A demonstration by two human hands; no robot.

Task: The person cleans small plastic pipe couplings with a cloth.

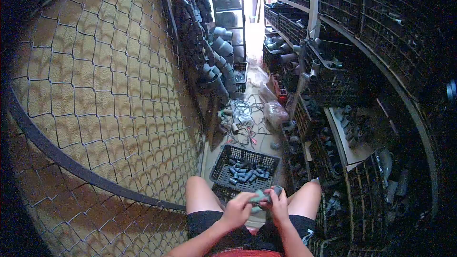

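In the head view my left hand [238, 210] is closed on a pale green cloth [257, 197], held between my knees. Beside it, my right hand [279, 204] grips a grey pipe fitting [277, 190], with its round end pointing up and away. The cloth lies against the fitting, and my fingers hide part of both. Just beyond my hands stands a black plastic crate [222, 177] with several small dark grey pipe fittings [246, 173] loose inside it.
A wire mesh fence [102, 81] runs along the left. Shelves of black crates [340, 7] stacked with fittings line the right. Large grey pipe fittings [221, 47] stand at the back left. Tangled cables [245, 114] and plastic bags [275, 113] lie on the aisle floor.
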